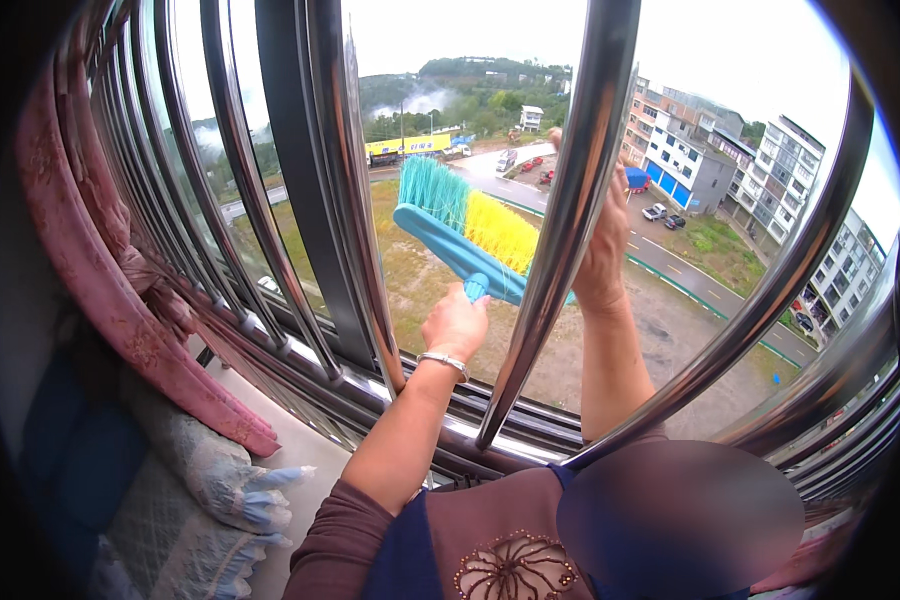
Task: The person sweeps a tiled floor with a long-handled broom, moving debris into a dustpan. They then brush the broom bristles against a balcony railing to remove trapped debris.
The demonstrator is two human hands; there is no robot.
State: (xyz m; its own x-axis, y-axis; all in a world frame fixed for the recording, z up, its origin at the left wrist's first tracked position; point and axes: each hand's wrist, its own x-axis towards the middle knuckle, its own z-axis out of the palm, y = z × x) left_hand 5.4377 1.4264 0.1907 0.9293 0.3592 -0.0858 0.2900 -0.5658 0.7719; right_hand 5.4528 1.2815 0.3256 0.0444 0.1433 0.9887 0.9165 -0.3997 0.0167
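A broom head with a blue plastic base is tilted outside the window bars, its teal and yellow bristles pointing up. My left hand, with a silver bangle at the wrist, reaches between two bars and grips the broom's blue neck. To the right, my right hand is raised along the far side of a thick metal bar. Fingers show on both sides of that bar and appear curled round it; the bar hides most of them. The right end of the broom head passes behind the bar, close to my right wrist.
Shiny upright bars and a dark window frame surround both arms. Pink curtain hangs at left, above lace-edged fabric. Beyond the bars lie a grassy lot, a road, vehicles and buildings, far below.
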